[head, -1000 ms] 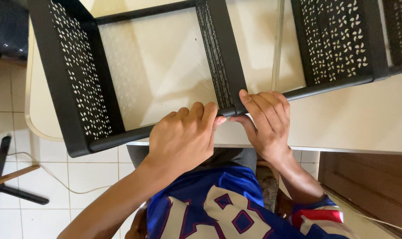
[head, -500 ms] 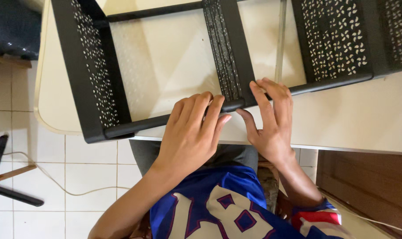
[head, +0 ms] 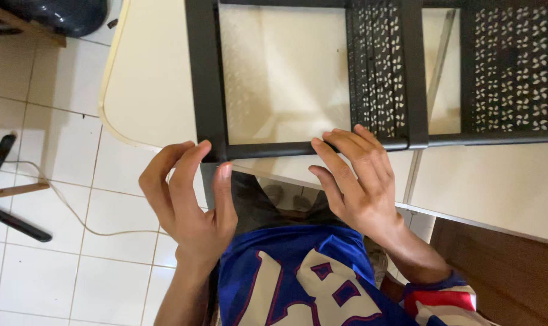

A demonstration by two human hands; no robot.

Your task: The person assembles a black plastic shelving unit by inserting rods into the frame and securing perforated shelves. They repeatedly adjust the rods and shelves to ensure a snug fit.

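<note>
Rack: black metal rack (head: 370, 72) with punched side panels, lying flat on the cream table (head: 153, 90).
Left hand: left hand (head: 189, 199) hovers loose and spread at the rack's near left corner, grasping nothing.
Right hand: right hand (head: 358, 181) rests flat-fingered on the rack's near bar.
Around: tiled floor (head: 50, 241) and a cable (head: 63, 205) left of the rack.
Axis: the rack's near bar runs left to right.

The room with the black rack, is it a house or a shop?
Probably a room in a home: white floor tiles, a cream table with a black perforated rack on it, and a loose cable across the floor. Both hands are at the rack's near rail.
</note>
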